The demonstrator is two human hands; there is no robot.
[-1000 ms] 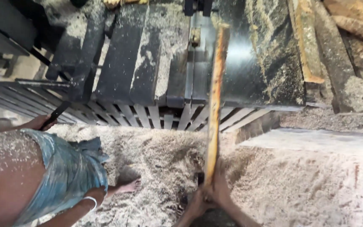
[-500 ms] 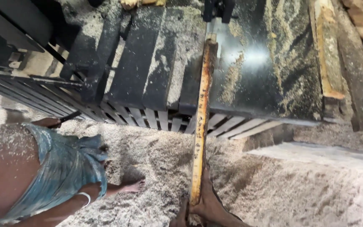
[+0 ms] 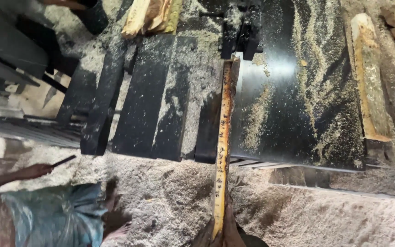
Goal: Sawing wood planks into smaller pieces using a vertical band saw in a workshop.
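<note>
Head view, hands (image 3: 220,233) cut off at bottom edge, grip on plank's near end visible but left and right indistinguishable, wooden plank (image 3: 222,146) on edge along dark saw table (image 3: 298,114), far end at blade guide (image 3: 241,32), sawdust (image 3: 161,196) below, co-worker's hand (image 3: 35,171) well left.

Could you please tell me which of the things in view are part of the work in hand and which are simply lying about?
In use:
- long narrow yellowish wooden strip, on edge
- hands gripping its near end
- dark saw guide at its far end
- black metal saw table

Lying about:
- rough pale wooden slab at the right
- split wood offcut at the top
- sawdust heap
</note>
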